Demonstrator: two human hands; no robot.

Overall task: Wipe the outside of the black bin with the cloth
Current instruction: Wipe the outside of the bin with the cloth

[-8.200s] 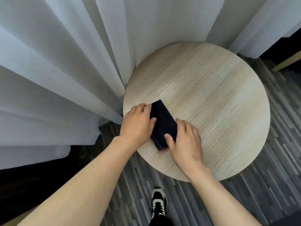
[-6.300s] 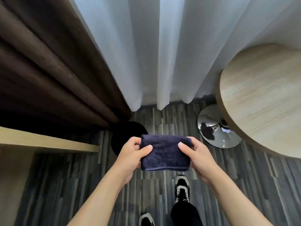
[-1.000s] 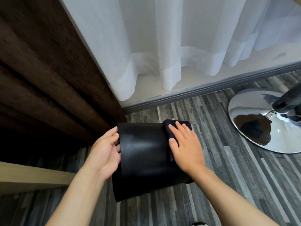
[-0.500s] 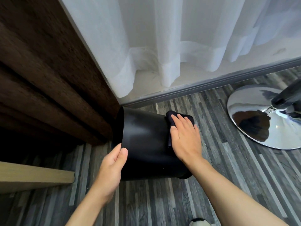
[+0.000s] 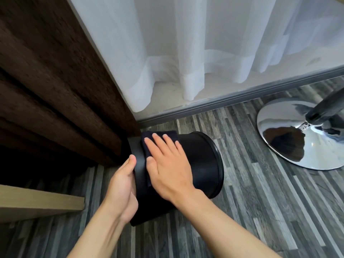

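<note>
The black bin [image 5: 201, 164] lies tipped on its side on the striped grey floor, its rimmed end pointing right. My right hand [image 5: 167, 164] rests flat on the bin's upper side, fingers spread, pressing the dark navy cloth [image 5: 149, 138] against it. The cloth shows beyond the fingertips and under the thumb. My left hand [image 5: 122, 189] grips the bin's left end, thumb on the edge. The bin's far side and inside are hidden.
A brown curtain [image 5: 55, 71] hangs close on the left and white sheer curtains [image 5: 204, 43] behind. A chrome table base [image 5: 290, 135] stands on the right. A light wooden board edge [image 5: 37, 203] juts in at lower left. Grey skirting [image 5: 223, 101] runs along the wall.
The bin has turned, so its rimmed end now points right. My right hand and the cloth have slid left across the bin's side. My left hand has gone from the near side to the left end.
</note>
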